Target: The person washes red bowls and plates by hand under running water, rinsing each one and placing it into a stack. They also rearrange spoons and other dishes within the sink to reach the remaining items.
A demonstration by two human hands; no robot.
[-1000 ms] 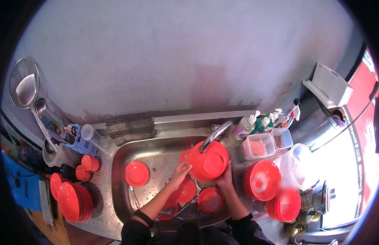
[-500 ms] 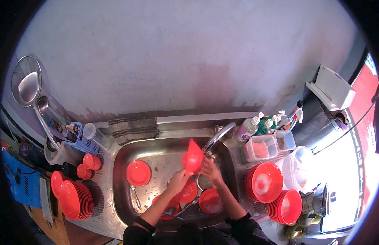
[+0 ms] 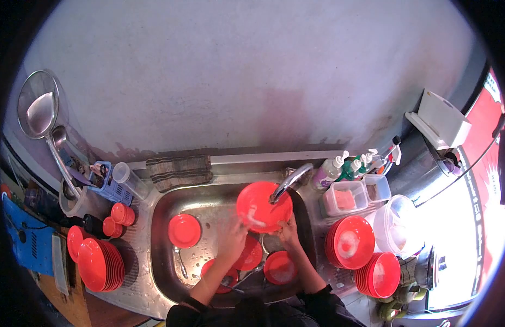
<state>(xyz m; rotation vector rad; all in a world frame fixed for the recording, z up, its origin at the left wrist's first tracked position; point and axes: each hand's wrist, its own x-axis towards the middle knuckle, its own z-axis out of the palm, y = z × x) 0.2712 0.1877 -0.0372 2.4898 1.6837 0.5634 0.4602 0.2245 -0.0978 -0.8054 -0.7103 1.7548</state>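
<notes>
Swung from edge-on to broadside: round red plastic-looking bowl [image 3: 259, 207], held under curved metal faucet [image 3: 291, 180] | lower-right rim pinched by right hand [image 3: 288, 231] | lower-left met by blurred left hand [image 3: 234, 236], finger closure cannot be told | bowl just beyond, no long axis, neither hand nearer

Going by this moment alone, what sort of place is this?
Probably a kitchen washing-up area, perhaps in an eatery: a steel sink with a bowl held under its tap, and stacked red dishes on both sides.
</notes>
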